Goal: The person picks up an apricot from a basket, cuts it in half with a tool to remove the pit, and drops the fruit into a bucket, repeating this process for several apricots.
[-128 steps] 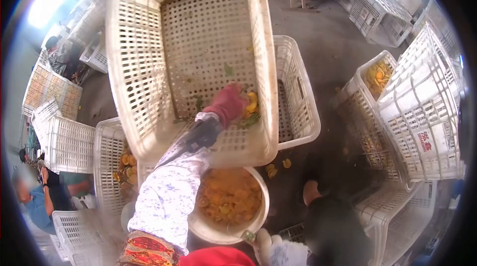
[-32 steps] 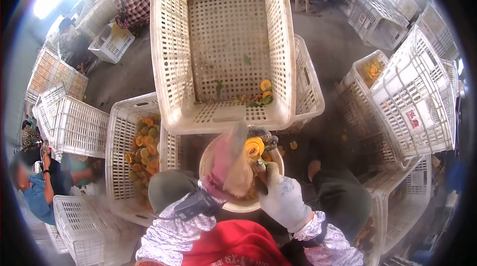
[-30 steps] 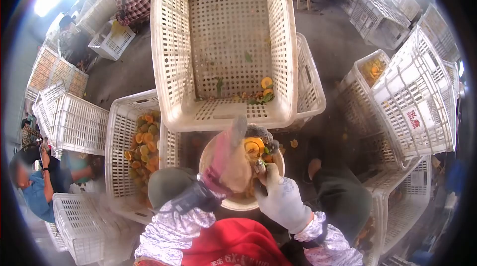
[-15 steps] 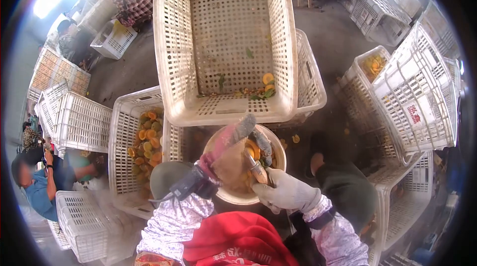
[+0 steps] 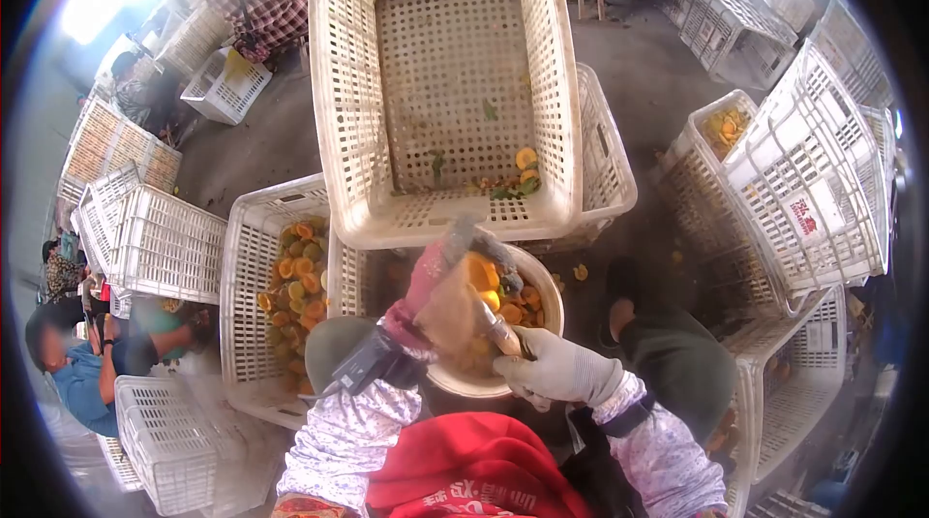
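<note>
My right hand (image 5: 561,368), in a pale glove, is closed around the wooden handle of a knife (image 5: 498,329). The blade points up and left, close to my left hand (image 5: 435,276). That hand wears a reddish glove with grey fingertips, smeared by motion. Its fingers curl around an orange-coloured fruit (image 5: 482,272), partly hidden by the glove. Both hands are over a round, pale bucket (image 5: 552,300) with several orange fruit pieces (image 5: 523,310) inside.
A large white crate (image 5: 450,223) stands ahead, with a few fruit pieces and leaves at its near end. On the left, another crate (image 5: 237,295) holds many fruit halves (image 5: 300,271). Stacked crates (image 5: 803,179) rise at the right. A person in blue (image 5: 87,378) sits at far left.
My left hand has shifted slightly, and the orange fruit shows more between its fingers beside the blade. My right hand stays nearly in place with the knife. The view has moved a little.
</note>
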Tool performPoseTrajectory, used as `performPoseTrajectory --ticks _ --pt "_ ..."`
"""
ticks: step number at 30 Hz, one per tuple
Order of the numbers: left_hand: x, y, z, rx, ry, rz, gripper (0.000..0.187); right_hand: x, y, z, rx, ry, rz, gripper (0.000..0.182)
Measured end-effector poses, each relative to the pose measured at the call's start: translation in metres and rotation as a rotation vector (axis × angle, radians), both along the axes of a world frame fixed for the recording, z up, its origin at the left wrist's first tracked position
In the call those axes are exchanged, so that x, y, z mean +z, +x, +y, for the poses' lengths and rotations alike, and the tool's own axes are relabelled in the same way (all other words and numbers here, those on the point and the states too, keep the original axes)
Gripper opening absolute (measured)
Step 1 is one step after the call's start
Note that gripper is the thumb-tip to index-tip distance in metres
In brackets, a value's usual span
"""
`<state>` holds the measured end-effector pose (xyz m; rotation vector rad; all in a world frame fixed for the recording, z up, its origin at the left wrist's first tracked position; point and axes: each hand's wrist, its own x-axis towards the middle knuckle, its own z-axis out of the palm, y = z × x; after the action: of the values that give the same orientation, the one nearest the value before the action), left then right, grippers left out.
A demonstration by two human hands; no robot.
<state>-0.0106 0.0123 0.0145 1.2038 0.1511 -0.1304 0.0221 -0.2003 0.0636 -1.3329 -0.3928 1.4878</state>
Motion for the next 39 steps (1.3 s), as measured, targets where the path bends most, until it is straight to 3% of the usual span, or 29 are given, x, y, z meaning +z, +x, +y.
performPoseTrajectory --ticks 1,3,4,5,6,7,8,10,11,13,14,16,18,19,20,21,22,24,26,27,29,30,31,33,35,37,39 --pt "0.003 0.000 0.007 0.005 0.005 -0.005 0.041 0.002 -0.002 0.000 0.019 -0.063 -0.149 0.018" --pt "0.010 0.005 0.019 0.116 -0.366 -0.038 0.038 -0.035 -0.012 -0.007 0.085 -0.079 -0.244 0.020" --pt "0.012 0.004 0.024 0.167 -0.557 -0.055 0.039 -0.057 -0.022 -0.013 0.057 -0.122 -0.708 0.021" --pt "0.023 -0.004 0.033 0.231 -0.561 -0.085 0.039 -0.067 -0.028 -0.018 0.026 -0.168 -1.173 0.021" --pt "0.039 -0.013 0.041 0.291 -0.565 -0.116 0.039 -0.063 -0.029 -0.018 0.113 -0.335 -1.220 0.029" --pt "0.052 -0.022 0.039 0.563 -0.499 -0.165 0.037 -0.061 -0.028 -0.018 0.111 -0.342 -1.221 0.029" --pt "0.067 -0.031 0.041 0.626 -0.264 -0.319 0.034 -0.058 -0.028 -0.018 0.161 -0.352 -1.239 0.026" --pt "0.021 -0.078 0.139 0.498 0.485 -0.283 0.031 -0.054 -0.031 -0.020 0.203 -0.356 -1.253 0.024" --pt "0.050 -0.080 0.143 0.750 0.308 -0.020 0.031 -0.053 -0.032 -0.021 0.243 -0.411 -1.279 0.021" --pt "0.081 -0.078 0.132 0.382 1.598 0.109 0.036 -0.058 -0.036 -0.023 0.285 -0.467 -1.302 0.018" --pt "0.083 -0.074 0.125 0.381 1.596 0.113 0.036 -0.064 -0.038 -0.025 0.297 -0.462 -1.327 0.015" --pt "0.084 -0.048 0.106 0.360 1.889 -0.031 0.037 -0.068 -0.038 -0.025 0.300 -0.489 -1.341 0.010" --pt "0.090 0.003 0.084 0.163 1.313 0.005 0.038 -0.067 -0.037 -0.028 0.264 -0.461 -1.352 0.011" --pt "0.093 0.028 0.062 0.114 0.962 0.210 0.040 -0.069 -0.036 -0.032 0.231 -0.423 -1.366 0.011" --pt "0.052 0.061 0.078 -0.025 1.297 -0.108 0.041 -0.083 -0.037 -0.040 0.198 -0.406 -1.417 0.019" --pt "0.029 0.093 0.068 -0.061 1.152 -0.092 0.041 -0.078 -0.038 -0.043 0.171 -0.436 -1.382 0.019" --pt "-0.020 0.122 0.067 0.040 0.883 0.060 0.039 -0.071 -0.039 -0.046 0.109 -0.368 -1.387 0.020" --pt "-0.054 0.187 0.051 -0.030 0.674 0.313 0.039 -0.059 -0.037 -0.053 0.056 -0.330 -1.404 0.020" --pt "-0.113 0.227 0.049 0.011 0.557 0.142 0.044 -0.049 -0.037 -0.057 0.063 -0.413 -1.308 0.021" --pt "-0.139 0.243 0.049 0.011 0.556 0.144 0.044 -0.043 -0.033 -0.058 0.064 -0.467 -1.205 0.027" --pt "-0.187 0.268 0.049 -0.020 1.120 0.151 0.050 -0.016 -0.019 -0.054 0.019 -0.437 -1.157 0.027" --pt "-0.209 0.276 0.049 -0.105 1.236 0.123 0.054 -0.003 -0.012 -0.051 -0.027 -0.406 -1.112 0.028" --pt "-0.199 0.275 0.038 -0.130 1.343 0.182 0.056 0.004 -0.006 -0.050 -0.072 -0.373 -1.067 0.028" --pt "-0.201 0.272 0.032 -0.216 1.477 0.034 0.056 0.003 -0.003 -0.049 -0.063 -0.372 -1.107 0.030" --pt "-0.238 0.279 0.041 -0.233 1.463 0.027 0.056 0.000 -0.006 -0.048 -0.103 -0.318 -1.116 0.031" --pt "-0.229 0.281 0.041 -0.241 1.447 0.005 0.056 -0.005 -0.010 -0.048 -0.095 -0.344 -1.154 0.029" --pt "-0.164 0.261 0.038 -0.302 0.976 0.030 0.057 -0.004 -0.010 -0.049 -0.118 -0.328 -1.147 0.026"
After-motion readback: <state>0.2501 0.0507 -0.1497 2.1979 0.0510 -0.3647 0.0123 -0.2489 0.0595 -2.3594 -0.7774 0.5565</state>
